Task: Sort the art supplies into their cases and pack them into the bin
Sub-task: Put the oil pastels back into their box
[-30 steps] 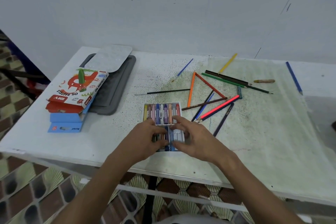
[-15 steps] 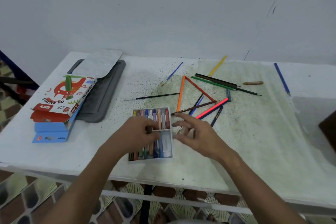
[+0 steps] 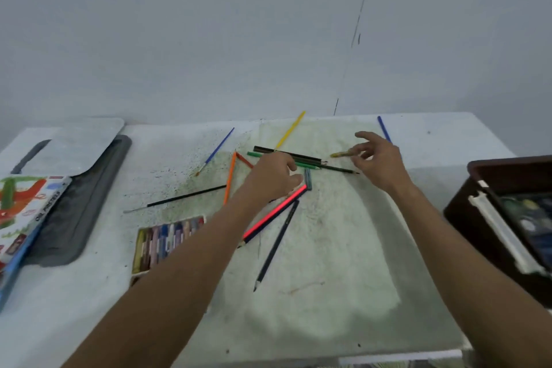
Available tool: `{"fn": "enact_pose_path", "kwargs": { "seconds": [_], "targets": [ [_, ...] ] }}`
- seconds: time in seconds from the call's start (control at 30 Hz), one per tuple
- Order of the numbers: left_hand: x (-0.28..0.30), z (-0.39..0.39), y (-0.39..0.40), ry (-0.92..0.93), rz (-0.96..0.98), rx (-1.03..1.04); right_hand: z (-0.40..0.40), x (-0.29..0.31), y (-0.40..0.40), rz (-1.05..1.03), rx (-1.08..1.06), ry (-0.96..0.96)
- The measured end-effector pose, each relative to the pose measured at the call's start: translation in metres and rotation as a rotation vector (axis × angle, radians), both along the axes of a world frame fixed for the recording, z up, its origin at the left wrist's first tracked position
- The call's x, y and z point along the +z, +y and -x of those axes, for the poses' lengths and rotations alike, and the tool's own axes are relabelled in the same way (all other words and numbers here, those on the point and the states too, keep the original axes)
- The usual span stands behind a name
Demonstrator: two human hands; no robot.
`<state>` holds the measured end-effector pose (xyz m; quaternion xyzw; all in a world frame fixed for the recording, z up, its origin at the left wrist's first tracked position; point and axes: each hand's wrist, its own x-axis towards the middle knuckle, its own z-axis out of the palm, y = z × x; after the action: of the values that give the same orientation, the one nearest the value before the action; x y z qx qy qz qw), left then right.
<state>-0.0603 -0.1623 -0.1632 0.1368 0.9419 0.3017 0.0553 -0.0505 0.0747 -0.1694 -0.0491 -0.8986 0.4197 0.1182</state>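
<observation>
A white tray of oil pastels [image 3: 167, 240] lies near the table's front left, partly under my left forearm. Several coloured pencils lie scattered mid-table, among them a red-and-blue one [image 3: 273, 213], an orange one [image 3: 230, 178] and a dark blue one [image 3: 276, 245]. My left hand [image 3: 271, 178] hovers over the pencil pile with fingers curled; I cannot tell whether it holds anything. My right hand [image 3: 378, 160] is open, fingers spread, its fingertips at a short gold-wrapped crayon [image 3: 340, 154]. A dark brown bin [image 3: 478, 188] stands at the right edge.
An oil pastels box [image 3: 27, 206] sits on a blue box at the far left, beside a grey case [image 3: 77, 209] with a silver lid [image 3: 80, 143]. Two thin brushes [image 3: 185, 196] and a blue pencil [image 3: 383, 128] lie further back. A wall rises behind the table.
Both hands left the pastel tray and reached out to the back right, over the pencils. The view swung right, which brought the bin into sight.
</observation>
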Motion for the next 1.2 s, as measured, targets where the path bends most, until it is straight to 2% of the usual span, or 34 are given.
{"fn": "enact_pose_path", "kwargs": {
  "seconds": [0.27, 0.4, 0.57, 0.73, 0.93, 1.2],
  "targets": [
    [-0.018, 0.008, 0.045, -0.094, 0.072, 0.067, 0.034, -0.016, 0.012, -0.086, 0.146, -0.132],
    [-0.019, 0.005, 0.047, -0.127, -0.041, 0.107, 0.033, -0.021, 0.014, -0.145, 0.124, -0.071],
    [-0.003, -0.014, 0.037, -0.068, -0.235, 0.163, 0.000, -0.007, -0.001, -0.014, 0.060, -0.047],
    [0.010, -0.053, -0.017, -0.088, -0.310, 0.248, -0.058, 0.008, -0.065, 0.186, 0.163, -0.036],
    [0.007, -0.128, -0.113, -0.204, -0.234, 0.422, -0.120, -0.001, -0.157, 0.347, 0.344, -0.230],
    [-0.004, -0.185, -0.172, -0.218, -0.115, 0.418, -0.165, -0.016, -0.230, 0.251, 0.398, -0.278]
  ]
}}
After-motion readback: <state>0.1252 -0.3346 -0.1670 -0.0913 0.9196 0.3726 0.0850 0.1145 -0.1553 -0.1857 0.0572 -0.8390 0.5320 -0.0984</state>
